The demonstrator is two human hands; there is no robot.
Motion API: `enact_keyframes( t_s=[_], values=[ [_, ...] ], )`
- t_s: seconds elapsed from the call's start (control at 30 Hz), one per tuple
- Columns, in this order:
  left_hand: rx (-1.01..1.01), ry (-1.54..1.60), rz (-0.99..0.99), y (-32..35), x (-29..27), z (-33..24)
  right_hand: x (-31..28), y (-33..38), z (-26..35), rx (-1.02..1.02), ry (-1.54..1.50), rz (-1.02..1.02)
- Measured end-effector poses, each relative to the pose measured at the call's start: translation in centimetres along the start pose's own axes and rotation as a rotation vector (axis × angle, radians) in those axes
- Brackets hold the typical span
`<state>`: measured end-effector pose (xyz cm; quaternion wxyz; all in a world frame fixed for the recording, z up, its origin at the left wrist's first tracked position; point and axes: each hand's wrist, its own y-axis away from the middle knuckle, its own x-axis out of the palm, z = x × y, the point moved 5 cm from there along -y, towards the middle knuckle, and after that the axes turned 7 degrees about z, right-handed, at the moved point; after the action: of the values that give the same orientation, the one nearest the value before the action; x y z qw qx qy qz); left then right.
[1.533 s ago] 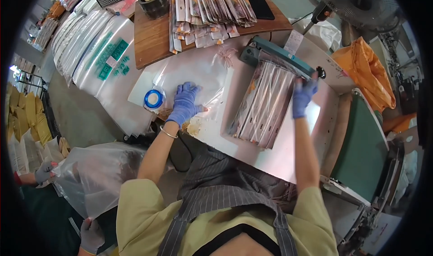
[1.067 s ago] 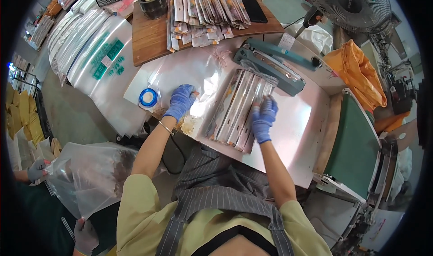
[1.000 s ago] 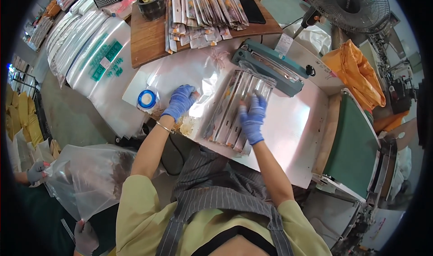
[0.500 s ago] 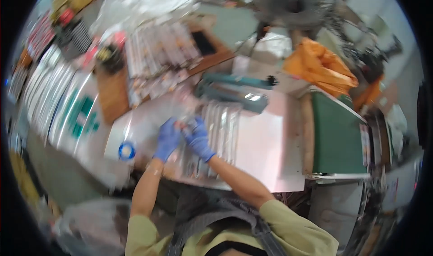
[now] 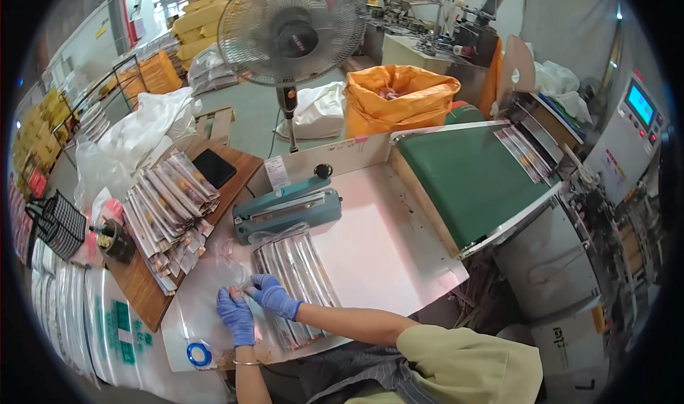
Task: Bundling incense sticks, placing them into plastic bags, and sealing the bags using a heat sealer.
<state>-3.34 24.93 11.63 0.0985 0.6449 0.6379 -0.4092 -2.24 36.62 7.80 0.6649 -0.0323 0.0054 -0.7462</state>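
Observation:
Both my hands wear blue-violet gloves with bare fingertips and meet at the left part of the white worktable (image 5: 370, 261). My left hand (image 5: 236, 316) and my right hand (image 5: 276, 298) pinch the near edge of a thin clear plastic bag (image 5: 229, 267), whose outline is hard to make out. Just right of them lies a row of long, flat packets in clear film (image 5: 308, 265), partly under my right wrist. Beyond the packets stands a teal hand-press bag sealer (image 5: 288, 214) with a black knob. A blue tape roll (image 5: 199, 355) lies near my left wrist.
Printed packets (image 5: 167, 204) lie stacked on a wooden board (image 5: 246, 163) with a phone (image 5: 214, 167). A green conveyor belt (image 5: 470, 183) borders the table on the right. A standing fan (image 5: 292, 37) and an orange sack (image 5: 399, 101) are behind. Stacked plastic film (image 5: 100, 311) stands left.
The view has tilted up and swung right, so the table and my hands appear lower and farther left. My hands stay close together at the clear plastic. The earlier frame is blurred.

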Motion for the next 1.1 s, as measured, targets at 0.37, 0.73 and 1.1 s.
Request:
enact_keyframes(
  t_s=[0.37,0.73,1.1],
  values=[
    [0.016,0.129,0.073,1.4,0.6,0.3,1.0,0.7,0.9,0.066,-0.165,0.023],
    [-0.032,0.283,0.205,0.3,0.2,-4.2,-1.8,-1.8,-4.5,-0.134,0.276,-0.108],
    [-0.143,-0.053,0.207,-0.6,-0.7,5.1,-0.8,-0.1,-0.1,-0.225,0.078,0.052]
  ],
)
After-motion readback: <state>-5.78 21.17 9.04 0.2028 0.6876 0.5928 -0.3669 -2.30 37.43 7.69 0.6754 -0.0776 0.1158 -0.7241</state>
